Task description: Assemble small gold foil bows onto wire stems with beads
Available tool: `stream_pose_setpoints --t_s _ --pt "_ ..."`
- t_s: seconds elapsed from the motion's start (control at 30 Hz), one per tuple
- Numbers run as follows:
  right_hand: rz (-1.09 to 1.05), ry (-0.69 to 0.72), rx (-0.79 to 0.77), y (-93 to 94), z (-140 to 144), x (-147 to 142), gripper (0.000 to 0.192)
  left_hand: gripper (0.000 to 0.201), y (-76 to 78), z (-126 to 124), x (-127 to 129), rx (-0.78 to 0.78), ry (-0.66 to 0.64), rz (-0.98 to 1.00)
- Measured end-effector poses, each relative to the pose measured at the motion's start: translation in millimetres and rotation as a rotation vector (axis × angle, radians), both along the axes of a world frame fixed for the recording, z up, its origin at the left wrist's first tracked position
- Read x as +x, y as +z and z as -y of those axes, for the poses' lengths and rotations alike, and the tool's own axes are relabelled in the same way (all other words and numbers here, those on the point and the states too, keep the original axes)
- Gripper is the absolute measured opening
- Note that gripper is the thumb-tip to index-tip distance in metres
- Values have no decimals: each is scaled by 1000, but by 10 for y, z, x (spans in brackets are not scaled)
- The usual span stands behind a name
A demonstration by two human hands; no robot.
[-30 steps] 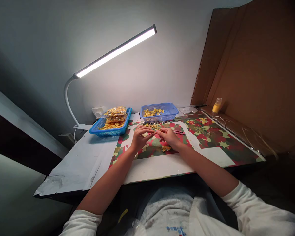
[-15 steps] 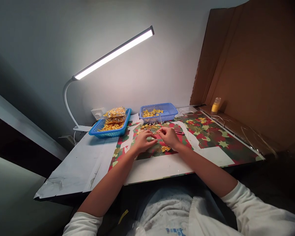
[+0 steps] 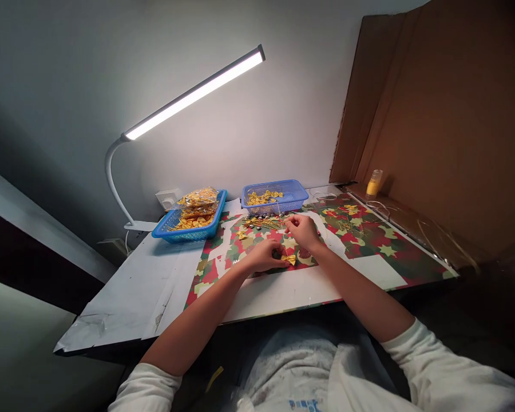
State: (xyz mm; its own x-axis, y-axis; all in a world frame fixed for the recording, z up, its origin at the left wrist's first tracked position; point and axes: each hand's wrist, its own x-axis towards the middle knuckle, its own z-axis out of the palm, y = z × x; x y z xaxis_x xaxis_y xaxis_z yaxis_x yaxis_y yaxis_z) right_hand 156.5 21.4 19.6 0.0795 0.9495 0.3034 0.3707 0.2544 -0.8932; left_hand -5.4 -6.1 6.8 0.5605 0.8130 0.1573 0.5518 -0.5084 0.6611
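My left hand (image 3: 264,259) rests low on the patterned mat (image 3: 369,234), its fingertips on a small yellow bow (image 3: 289,259). My right hand (image 3: 301,230) is raised a little behind it, pinching a thin thread that runs up from the bow. A row of small yellow bows and dark beads (image 3: 260,224) lies on the mat just beyond my hands. Whether the left fingers grip the bow or only touch it is hard to tell.
Two blue baskets stand at the back: the left one (image 3: 189,220) holds bags of yellow bows, the right one (image 3: 271,197) loose bows. A lit desk lamp (image 3: 189,94) arches overhead. A yellow bottle (image 3: 374,183) and a cardboard wall (image 3: 446,126) are at right.
My left hand has dropped away from the right and moved down toward me onto the yellow bow. My right hand has stayed up, holding the thread.
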Motion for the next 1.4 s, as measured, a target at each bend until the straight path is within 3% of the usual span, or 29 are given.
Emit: stream_pose_setpoints --t_s 0.2,0.43,0.63,0.87,1.13,1.4 --pt "43 90 -54 3 -31 57 16 31 -101 -48 -28 -219 125 131" --pt "51 270 -57 -85 -52 74 20 44 -203 -158 -129 -224 362 462" --pt "114 323 -82 -174 -62 23 19 44 -185 -138 -115 -197 360 520" --pt "145 306 -119 -154 -10 -6 16 42 -151 -99 -66 -207 379 587" --pt "205 200 -6 -104 104 -98 18 43 -192 -130 -79 -181 353 663" --pt "235 190 116 -162 108 -139 17 43 -112 -79 -56 -200 392 661"
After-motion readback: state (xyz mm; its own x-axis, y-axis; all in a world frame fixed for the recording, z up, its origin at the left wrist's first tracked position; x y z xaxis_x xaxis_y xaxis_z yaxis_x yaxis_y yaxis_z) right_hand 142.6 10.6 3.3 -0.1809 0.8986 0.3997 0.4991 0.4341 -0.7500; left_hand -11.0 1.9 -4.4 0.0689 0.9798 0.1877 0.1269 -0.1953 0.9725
